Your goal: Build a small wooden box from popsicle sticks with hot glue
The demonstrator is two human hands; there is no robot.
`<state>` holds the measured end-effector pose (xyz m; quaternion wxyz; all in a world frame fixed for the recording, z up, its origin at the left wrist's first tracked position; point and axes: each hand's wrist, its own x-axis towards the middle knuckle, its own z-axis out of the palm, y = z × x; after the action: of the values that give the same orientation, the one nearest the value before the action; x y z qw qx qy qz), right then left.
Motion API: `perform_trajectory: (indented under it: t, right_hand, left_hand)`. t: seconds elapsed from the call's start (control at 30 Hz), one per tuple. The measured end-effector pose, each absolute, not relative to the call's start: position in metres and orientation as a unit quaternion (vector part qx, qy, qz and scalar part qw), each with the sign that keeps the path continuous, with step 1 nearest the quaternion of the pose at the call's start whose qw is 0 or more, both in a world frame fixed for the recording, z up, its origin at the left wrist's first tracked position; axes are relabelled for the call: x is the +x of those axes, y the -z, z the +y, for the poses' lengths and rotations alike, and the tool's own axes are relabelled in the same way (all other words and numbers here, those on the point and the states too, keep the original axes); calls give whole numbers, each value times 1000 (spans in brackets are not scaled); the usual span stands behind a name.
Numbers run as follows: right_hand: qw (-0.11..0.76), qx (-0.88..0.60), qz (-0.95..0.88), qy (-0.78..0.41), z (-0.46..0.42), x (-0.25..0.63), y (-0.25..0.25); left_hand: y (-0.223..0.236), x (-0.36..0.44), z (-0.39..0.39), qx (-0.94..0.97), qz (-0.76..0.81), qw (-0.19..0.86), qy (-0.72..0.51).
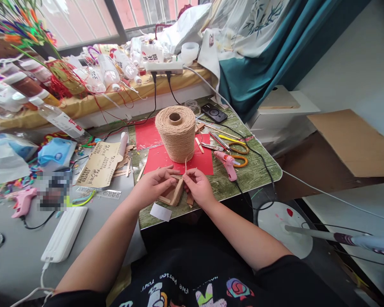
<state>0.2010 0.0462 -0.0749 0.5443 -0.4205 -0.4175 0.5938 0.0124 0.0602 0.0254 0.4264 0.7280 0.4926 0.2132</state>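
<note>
A small wooden frame (176, 195), apparently built of thin sticks, is at the table's near edge between my hands. My left hand (156, 184) is closed over its far left side, thumb and fingers pressed against it. At the frame's far right corner, my right hand (197, 186) pinches a strand of twine (185, 165) between thumb and fingertips. That strand runs up toward a large spool of tan twine (175, 138), which stands upright just beyond my hands on red sheets (203, 164). A white paper piece (160, 212) lies in front of the frame.
Right of the spool are a pink glue gun (226, 164), orange-handled scissors (240, 160), a yellow pen (232, 139) and a black phone (214, 113). Sandpaper (100, 165), a second pink glue gun (24, 200) and a white power strip (65, 233) lie left. Black cords cross the table.
</note>
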Motion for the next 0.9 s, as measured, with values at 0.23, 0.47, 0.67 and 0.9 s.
perform_trajectory:
  t: [0.23,0.47,0.67,0.9]
  right_hand:
    - [549,-415,-403,-603,47,199,80]
    - [553,-410,-391,-611,47,198,78]
    - [556,-401,-388,-616,47,199,78]
    - [527,-405,-410,-625,45,201,74]
  left_hand:
    - [-13,17,56,718,544,359,-245]
    - [-10,28,51,792,526,247,-184]
    - [-13,38,52,814,527,189,-154]
    - [-10,41,53,820,530,170,-133]
